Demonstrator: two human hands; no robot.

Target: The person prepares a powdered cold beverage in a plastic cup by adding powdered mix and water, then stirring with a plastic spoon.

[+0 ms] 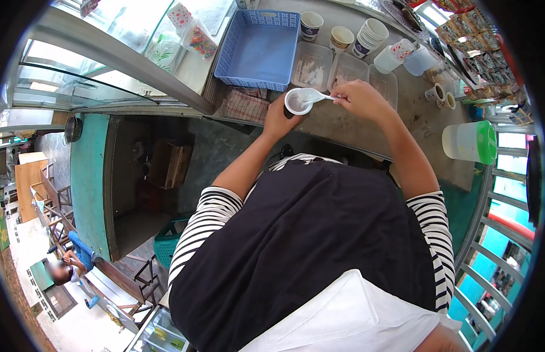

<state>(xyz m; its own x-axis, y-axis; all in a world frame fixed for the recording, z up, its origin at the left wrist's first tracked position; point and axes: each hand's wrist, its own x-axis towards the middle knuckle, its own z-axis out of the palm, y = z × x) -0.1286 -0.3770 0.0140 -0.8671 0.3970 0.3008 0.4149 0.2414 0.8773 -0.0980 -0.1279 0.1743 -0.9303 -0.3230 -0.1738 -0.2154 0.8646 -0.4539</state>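
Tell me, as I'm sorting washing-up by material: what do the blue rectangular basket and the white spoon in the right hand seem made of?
The blue rectangular basket looks like smooth moulded plastic: even colour, patterned openings in its walls. The white long-handled spoon in the right hand seems smooth plastic too, judging by its uniform white, though ceramic can't be ruled out.

Daylight floods a tiled floor at far left with wooden benches; a turquoise wall stands nearer, and slatted railings line the right side.
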